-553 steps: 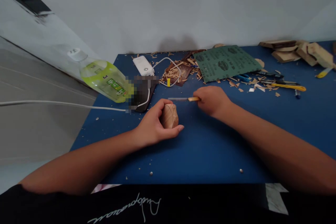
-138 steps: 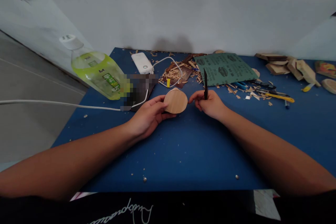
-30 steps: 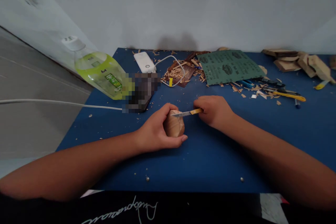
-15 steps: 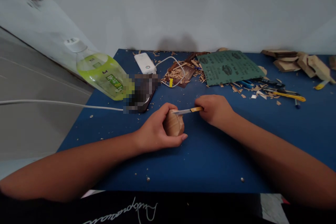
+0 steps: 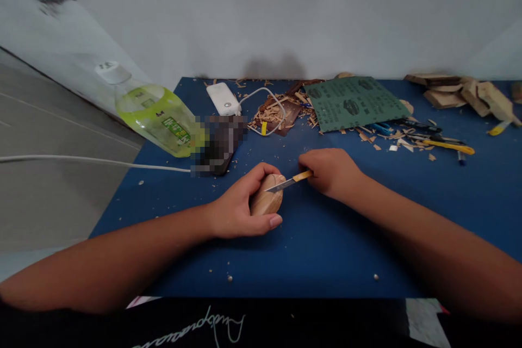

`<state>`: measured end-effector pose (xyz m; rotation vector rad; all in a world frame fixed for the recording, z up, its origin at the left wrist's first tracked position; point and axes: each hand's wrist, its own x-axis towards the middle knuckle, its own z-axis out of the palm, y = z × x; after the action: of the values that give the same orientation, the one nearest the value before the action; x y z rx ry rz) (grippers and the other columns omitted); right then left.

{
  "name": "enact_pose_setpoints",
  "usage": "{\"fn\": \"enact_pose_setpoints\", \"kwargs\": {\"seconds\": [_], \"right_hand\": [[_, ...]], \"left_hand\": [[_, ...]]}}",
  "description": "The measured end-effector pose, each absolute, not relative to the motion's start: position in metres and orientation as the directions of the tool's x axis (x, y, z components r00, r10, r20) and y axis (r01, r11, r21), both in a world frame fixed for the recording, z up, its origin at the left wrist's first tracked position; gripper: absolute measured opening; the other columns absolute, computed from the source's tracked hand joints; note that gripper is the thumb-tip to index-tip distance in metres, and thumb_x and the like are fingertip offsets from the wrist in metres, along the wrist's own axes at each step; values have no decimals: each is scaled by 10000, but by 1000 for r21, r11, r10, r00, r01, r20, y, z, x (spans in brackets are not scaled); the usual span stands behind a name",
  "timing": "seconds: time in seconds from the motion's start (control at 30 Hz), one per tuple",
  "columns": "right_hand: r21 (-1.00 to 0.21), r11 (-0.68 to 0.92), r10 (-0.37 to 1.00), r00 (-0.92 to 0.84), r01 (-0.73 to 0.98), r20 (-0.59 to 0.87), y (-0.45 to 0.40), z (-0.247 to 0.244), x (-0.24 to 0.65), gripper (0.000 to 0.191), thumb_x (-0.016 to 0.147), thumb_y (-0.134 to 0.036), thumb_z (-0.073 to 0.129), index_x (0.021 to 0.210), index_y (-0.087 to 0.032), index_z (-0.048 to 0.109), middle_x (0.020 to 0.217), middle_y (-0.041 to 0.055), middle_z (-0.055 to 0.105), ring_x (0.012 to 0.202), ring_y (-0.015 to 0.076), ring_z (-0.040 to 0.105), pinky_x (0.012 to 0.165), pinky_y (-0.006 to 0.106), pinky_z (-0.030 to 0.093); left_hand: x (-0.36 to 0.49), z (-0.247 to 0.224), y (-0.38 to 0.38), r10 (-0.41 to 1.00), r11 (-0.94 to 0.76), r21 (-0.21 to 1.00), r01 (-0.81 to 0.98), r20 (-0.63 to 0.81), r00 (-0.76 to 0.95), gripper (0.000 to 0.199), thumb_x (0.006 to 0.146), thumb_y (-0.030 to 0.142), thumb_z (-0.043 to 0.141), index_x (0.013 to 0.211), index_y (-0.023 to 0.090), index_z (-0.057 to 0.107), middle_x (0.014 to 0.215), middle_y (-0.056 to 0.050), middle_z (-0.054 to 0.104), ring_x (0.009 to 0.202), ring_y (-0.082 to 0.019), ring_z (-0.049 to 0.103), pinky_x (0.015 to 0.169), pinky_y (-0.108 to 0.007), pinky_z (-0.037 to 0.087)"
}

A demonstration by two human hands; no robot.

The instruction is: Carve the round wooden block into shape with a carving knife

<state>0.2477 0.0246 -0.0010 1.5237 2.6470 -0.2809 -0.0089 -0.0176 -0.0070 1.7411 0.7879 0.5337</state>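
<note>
A small rounded piece of pale wood (image 5: 264,202) is clasped between the thumb and fingers of my left hand (image 5: 240,209), just above the blue table (image 5: 302,261). My right hand (image 5: 332,171) is closed round the yellow handle of a craft knife (image 5: 302,176). The knife's metal blade points left and lies over the upper face of the wood; whether it touches the surface is hard to tell. Most of the handle is hidden inside my right fist.
Behind lie a tilted green-yellow bottle (image 5: 157,117), a dark phone (image 5: 224,144), a white power bank (image 5: 223,99) with a cable, wood shavings (image 5: 271,114) and a green sandpaper sheet (image 5: 354,103). Back right are a yellow cutter (image 5: 448,145) and several wood blocks (image 5: 444,99).
The wood has turned in my left hand and shifted slightly down and left. My right hand has moved a little left, and the blade now slants more across the wood.
</note>
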Motion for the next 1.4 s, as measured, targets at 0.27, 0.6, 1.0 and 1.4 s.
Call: {"fn": "enact_pose_setpoints", "kwargs": {"seconds": [0.27,0.6,1.0,1.4], "right_hand": [[-57,359,929,-362,932,-77,43,-6,268,173,861,-171,570,868,-237,731,850,47,741,748,201,603,604,324,230],[-338,550,831,-542,764,129,53,-22,286,204,734,-80,515,786,-211,663,752,6,635,756,176,570,681,285,309],[-169,739,671,-736,652,94,35,-13,271,131,782,-115,553,784,-210,642,800,30,680,716,179,528,634,326,211],[-117,671,740,-672,732,38,38,-15,272,122,808,-128,560,814,-209,651,849,26,710,740,173,558,624,332,198]], "left_hand": [[-13,-9,-17,686,41,993,115,-111,719,692,799,590,810,1278,186,517,950,-25,572,754,-148,511,666,-275,433],[3,-22,-10,726,345,927,-149,-162,669,719,838,622,675,1382,157,601,1168,-178,671,856,-239,669,538,-266,486],[-7,4,-18,697,-190,926,325,-105,709,523,857,433,739,1289,207,550,949,7,578,802,-166,541,741,-292,468],[-8,-1,-20,740,-216,910,355,-85,667,524,850,462,765,1257,220,541,948,-2,614,777,-171,575,703,-296,501]]}}
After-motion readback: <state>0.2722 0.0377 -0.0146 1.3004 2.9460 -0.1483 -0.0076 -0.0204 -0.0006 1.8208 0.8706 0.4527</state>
